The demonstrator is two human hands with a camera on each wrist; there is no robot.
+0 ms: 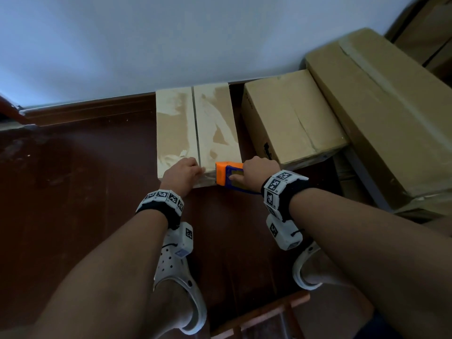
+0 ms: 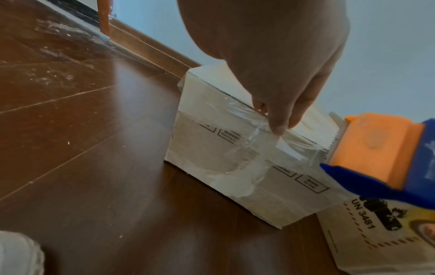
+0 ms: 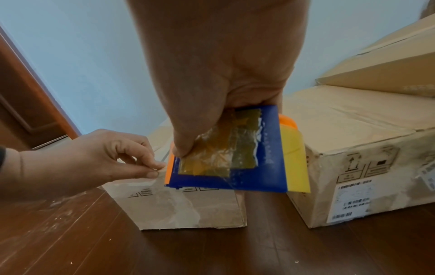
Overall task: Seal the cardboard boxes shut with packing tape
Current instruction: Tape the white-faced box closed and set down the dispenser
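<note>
- head view: we are working at the near end of the narrow box (image 1: 198,128) on the floor (image 1: 73,167), its long axis running away from us toward the wall (image 1: 171,33), the open seam (image 1: 196,126) along it. our left hand (image 1: 182,173) is holding the tape end there; our right hand (image 1: 259,168) is gripping the tape dispenser (image 1: 226,176), its orange head pointing left.
- left wrist view: the fingers (image 2: 280,121) are pinching clear tape (image 2: 292,143) against the top edge; we judge firm pressing should come before pulling.
- right wrist view: the thumb is curling over the dispenser's blue body; we should be drawing straight along the seam.
</note>
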